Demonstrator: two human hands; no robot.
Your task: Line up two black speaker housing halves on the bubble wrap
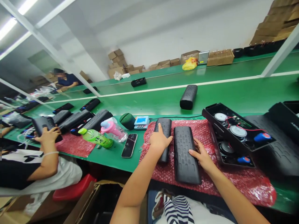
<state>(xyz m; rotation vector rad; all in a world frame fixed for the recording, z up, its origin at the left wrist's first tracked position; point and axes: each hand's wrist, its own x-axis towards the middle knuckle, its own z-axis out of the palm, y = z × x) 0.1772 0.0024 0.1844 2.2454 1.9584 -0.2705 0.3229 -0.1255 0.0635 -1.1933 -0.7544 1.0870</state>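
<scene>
two black speaker shells side by side on red bubble wrap (210, 183), long axes running away from the person: left hand (159, 140) laid open on far shell (165, 140), right hand (202, 157) open against near shell (185, 154), touching its right edge.

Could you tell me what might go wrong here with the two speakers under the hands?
The near speaker lies close to the table edge on bubble wrap; a push from the right hand might slide it off. The left hand rests on the far speaker. The open housing with loose wires beside them could get snagged.
</scene>
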